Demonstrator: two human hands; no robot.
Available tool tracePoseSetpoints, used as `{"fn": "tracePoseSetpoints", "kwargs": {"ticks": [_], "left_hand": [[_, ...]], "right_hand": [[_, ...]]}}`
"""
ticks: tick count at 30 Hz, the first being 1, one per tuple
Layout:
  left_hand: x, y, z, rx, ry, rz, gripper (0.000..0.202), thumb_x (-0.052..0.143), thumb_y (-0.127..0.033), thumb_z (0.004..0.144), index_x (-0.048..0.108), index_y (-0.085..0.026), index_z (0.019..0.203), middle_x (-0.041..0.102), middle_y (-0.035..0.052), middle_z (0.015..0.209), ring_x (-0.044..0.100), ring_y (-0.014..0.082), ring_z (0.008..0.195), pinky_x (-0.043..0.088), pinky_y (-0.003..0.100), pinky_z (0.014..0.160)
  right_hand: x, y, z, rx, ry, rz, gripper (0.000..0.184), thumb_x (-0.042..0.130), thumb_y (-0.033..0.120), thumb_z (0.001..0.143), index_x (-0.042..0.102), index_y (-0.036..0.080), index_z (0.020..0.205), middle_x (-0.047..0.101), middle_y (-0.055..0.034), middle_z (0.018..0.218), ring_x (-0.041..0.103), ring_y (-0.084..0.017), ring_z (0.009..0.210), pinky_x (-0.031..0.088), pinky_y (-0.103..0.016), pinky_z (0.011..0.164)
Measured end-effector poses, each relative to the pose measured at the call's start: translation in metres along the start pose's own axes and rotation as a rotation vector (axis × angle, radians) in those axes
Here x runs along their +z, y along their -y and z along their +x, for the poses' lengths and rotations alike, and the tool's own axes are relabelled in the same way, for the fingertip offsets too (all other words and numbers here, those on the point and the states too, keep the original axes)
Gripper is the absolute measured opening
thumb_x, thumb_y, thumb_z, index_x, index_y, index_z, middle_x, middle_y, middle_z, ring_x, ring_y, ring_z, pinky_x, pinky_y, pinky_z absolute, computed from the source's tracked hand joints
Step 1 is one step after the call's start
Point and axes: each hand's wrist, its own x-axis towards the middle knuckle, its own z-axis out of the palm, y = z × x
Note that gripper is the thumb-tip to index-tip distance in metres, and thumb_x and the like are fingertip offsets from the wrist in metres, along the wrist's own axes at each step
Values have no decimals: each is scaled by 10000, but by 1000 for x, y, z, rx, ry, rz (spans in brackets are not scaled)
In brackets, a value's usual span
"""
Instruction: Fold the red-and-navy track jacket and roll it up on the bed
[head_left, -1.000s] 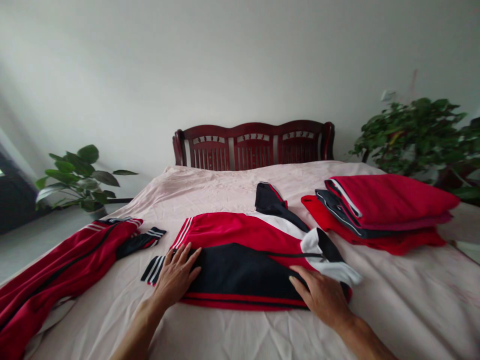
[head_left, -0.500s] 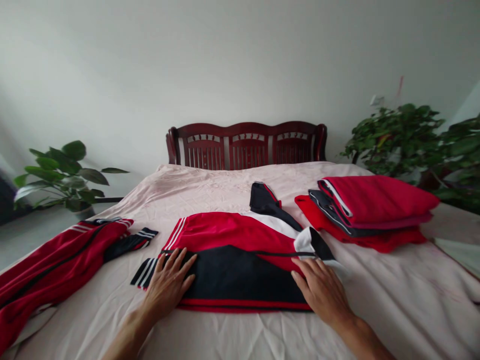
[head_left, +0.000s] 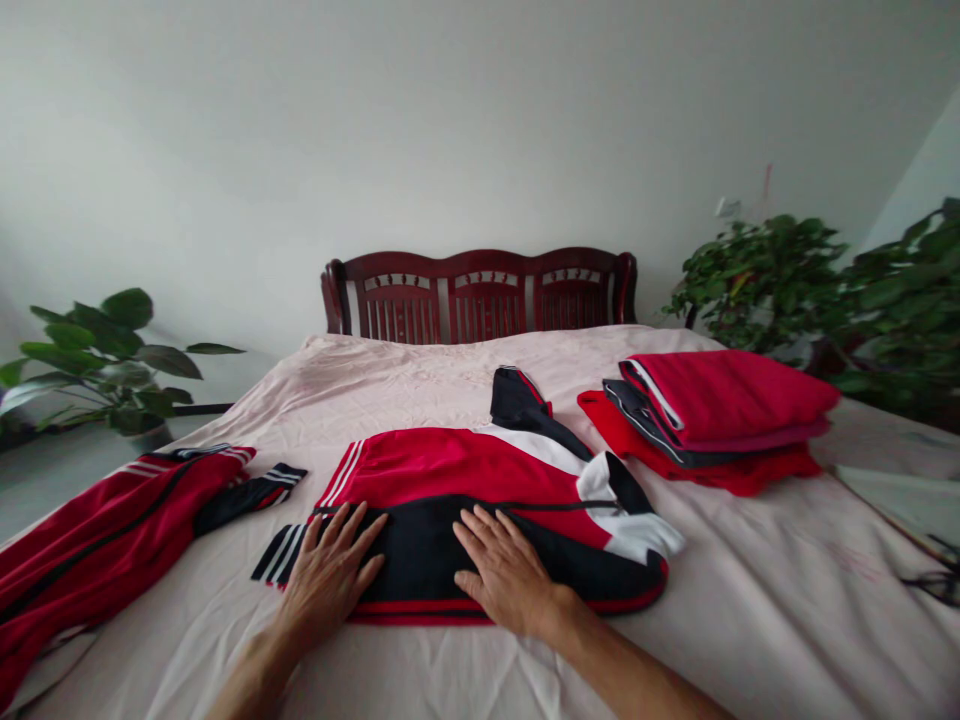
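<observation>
A red, black and white sports jacket (head_left: 480, 470) lies partly folded on the pink bed sheet (head_left: 420, 380). My left hand (head_left: 326, 575) rests flat on its black part near the striped hem, fingers spread. My right hand (head_left: 506, 575) lies flat on the black part at the jacket's middle, fingers stretched out. Neither hand holds anything. A black sleeve (head_left: 525, 405) sticks out behind the jacket.
A stack of folded red and dark clothes (head_left: 712, 415) sits at the right of the bed. Another red jacket (head_left: 97, 535) lies unfolded at the left edge. A dark wooden headboard (head_left: 480, 295) stands behind. Potted plants stand at left (head_left: 105, 365) and right (head_left: 787, 280).
My right hand has slid left from the jacket's collar end to its middle. My left hand has stayed near the hem. The view has turned slightly right.
</observation>
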Motion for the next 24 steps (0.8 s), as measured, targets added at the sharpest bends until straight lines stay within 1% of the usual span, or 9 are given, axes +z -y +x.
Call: {"fn": "tracePoseSetpoints", "kwargs": {"ticks": [4,7,11,14,17,20,24], "left_hand": [[0,1,1,-6,4,-17,518,460,-499,953,453,-387,1458,454,65,1540,378,329,1430,270,583,1146],[0,3,2,-22,-5,-29,519,484,-508,940,478,-382,1444,472,64,1527,400,331,1415,299,563,1139],[1,4,1,-32,-23,-31,521,508,-512,928,492,-385,1433,494,58,1512,415,334,1404,312,558,1135],[2,4,0,-20,-26,-19,523,497,-519,932,480,-392,1440,484,55,1519,414,333,1404,321,556,1129],[1,4,-2,-7,-27,6,527,469,-520,947,456,-387,1457,466,59,1532,407,330,1409,325,552,1125],[2,3,-3,3,-32,15,539,462,-521,952,431,-384,1472,464,55,1533,403,327,1412,315,551,1132],[3,4,-3,4,-31,27,539,464,-521,951,434,-382,1471,466,56,1532,405,326,1411,301,550,1139]], "right_hand": [[-7,-25,-15,60,-30,-80,566,438,487,984,433,226,1487,386,-76,1570,337,-252,1453,283,-467,1183],[-11,-52,-30,121,-58,-170,584,426,509,982,426,222,1492,403,-88,1559,369,-269,1435,326,-490,1155],[-7,-97,-51,176,-154,-282,591,372,534,992,437,215,1485,450,-106,1529,403,-269,1415,369,-491,1124],[-2,-122,-61,188,-227,-348,598,394,551,980,476,204,1459,488,-120,1499,431,-267,1396,384,-473,1116],[1,-133,-66,193,-276,-376,595,408,551,975,483,203,1453,506,-115,1486,442,-263,1387,384,-469,1117],[3,-134,-67,197,-306,-367,598,413,559,968,479,219,1456,520,-108,1476,456,-262,1377,394,-472,1108],[3,-133,-66,209,-299,-345,593,402,574,964,484,247,1452,524,-94,1473,467,-261,1369,399,-479,1107]]}}
